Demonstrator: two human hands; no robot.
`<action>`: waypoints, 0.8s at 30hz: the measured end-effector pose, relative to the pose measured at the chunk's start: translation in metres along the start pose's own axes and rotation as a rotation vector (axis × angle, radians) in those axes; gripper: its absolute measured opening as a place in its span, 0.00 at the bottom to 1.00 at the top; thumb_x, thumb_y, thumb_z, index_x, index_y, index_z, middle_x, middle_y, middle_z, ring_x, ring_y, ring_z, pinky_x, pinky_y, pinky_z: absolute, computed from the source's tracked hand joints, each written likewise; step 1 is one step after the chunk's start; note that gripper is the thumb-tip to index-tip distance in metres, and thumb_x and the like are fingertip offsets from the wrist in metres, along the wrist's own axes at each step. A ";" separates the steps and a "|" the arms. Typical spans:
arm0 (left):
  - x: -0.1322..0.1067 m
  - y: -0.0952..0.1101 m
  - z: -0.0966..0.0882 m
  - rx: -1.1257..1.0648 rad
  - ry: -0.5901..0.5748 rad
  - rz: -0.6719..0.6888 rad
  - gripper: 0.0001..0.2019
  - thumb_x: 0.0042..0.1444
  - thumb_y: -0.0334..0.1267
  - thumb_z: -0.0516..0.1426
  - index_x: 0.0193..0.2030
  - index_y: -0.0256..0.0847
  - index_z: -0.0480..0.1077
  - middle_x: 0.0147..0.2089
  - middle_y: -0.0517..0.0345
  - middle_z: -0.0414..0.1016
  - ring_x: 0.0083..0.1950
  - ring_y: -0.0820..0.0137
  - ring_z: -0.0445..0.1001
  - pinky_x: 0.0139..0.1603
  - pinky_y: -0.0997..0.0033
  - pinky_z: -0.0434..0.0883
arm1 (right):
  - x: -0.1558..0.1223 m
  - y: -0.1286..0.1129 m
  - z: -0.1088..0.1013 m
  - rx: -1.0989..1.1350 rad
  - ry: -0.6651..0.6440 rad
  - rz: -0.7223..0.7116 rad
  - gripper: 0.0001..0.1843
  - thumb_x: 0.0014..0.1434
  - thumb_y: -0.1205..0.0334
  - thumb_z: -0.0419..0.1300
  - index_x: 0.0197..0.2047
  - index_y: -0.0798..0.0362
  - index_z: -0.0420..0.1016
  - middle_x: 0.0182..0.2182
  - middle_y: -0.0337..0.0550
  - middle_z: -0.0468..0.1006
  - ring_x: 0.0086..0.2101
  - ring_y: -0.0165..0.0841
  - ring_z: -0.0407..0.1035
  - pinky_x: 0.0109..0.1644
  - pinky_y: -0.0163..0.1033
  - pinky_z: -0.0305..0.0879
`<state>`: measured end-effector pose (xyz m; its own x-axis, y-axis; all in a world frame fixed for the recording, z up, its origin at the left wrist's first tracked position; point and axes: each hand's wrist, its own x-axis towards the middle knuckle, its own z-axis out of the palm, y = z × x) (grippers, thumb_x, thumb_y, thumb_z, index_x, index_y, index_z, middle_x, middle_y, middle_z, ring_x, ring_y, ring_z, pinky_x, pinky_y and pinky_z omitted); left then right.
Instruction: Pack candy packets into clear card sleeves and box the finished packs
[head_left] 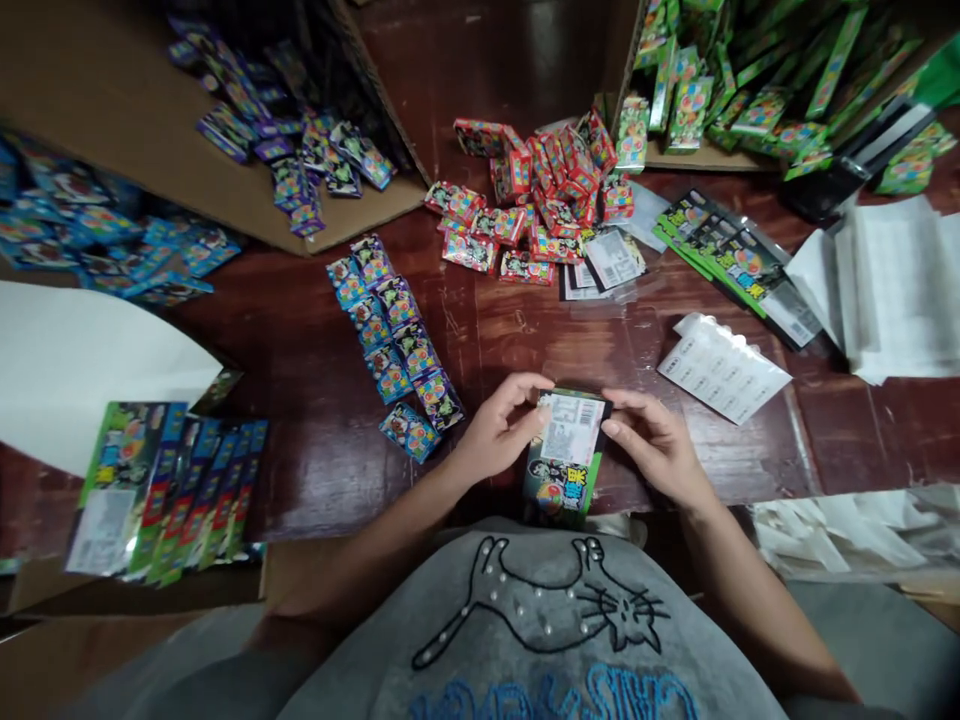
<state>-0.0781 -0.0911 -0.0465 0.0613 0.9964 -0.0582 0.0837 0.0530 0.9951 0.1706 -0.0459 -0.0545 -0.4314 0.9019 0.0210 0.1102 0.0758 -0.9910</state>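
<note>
A green-and-black packet (564, 478) with a white printed label (571, 428) on its top lies at the near edge of the dark wooden table (300, 350). My left hand (499, 432) pinches the packet's left upper corner, thumb and fingers curled on the label edge. My right hand (656, 445) holds the right upper corner, fingertips pressing the label. A row of blue packets (394, 345) lies just left of my left hand.
A heap of red packets (536, 195) sits at the table's middle back. Cardboard boxes hold purple packets (300, 130) and green packets (720, 90). A label sheet (721, 366) lies right of my hands, white paper stacks (896, 290) farther right, finished packs (172, 490) at left.
</note>
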 end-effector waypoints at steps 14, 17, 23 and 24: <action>0.024 0.036 0.006 0.122 -0.032 -0.054 0.08 0.65 0.42 0.63 0.41 0.40 0.80 0.49 0.51 0.86 0.49 0.67 0.83 0.52 0.65 0.78 | 0.017 -0.033 -0.014 -0.073 -0.027 0.063 0.06 0.66 0.53 0.69 0.42 0.45 0.86 0.43 0.42 0.87 0.43 0.36 0.81 0.53 0.46 0.77; 0.033 0.044 0.012 0.106 -0.016 -0.078 0.06 0.63 0.39 0.64 0.42 0.39 0.78 0.42 0.54 0.85 0.42 0.70 0.83 0.45 0.69 0.77 | 0.022 -0.041 -0.017 0.004 0.059 0.234 0.12 0.61 0.48 0.73 0.38 0.48 0.84 0.35 0.41 0.86 0.34 0.34 0.78 0.43 0.42 0.77; 0.047 0.049 0.013 0.071 -0.153 -0.119 0.08 0.62 0.41 0.66 0.41 0.38 0.82 0.42 0.52 0.87 0.41 0.69 0.83 0.45 0.69 0.78 | 0.020 -0.036 -0.035 0.067 0.018 0.339 0.14 0.57 0.46 0.75 0.36 0.47 0.86 0.35 0.42 0.87 0.36 0.36 0.80 0.46 0.43 0.77; 0.047 0.049 0.012 0.047 -0.186 -0.116 0.08 0.61 0.41 0.67 0.42 0.39 0.82 0.44 0.52 0.87 0.43 0.69 0.84 0.47 0.68 0.78 | 0.017 -0.034 -0.038 0.060 -0.005 0.319 0.13 0.58 0.46 0.74 0.36 0.47 0.86 0.37 0.42 0.88 0.37 0.36 0.80 0.47 0.43 0.78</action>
<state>-0.0591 -0.0426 -0.0015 0.2305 0.9542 -0.1907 0.1472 0.1595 0.9762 0.1931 -0.0168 -0.0151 -0.3878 0.8741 -0.2925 0.1879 -0.2357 -0.9535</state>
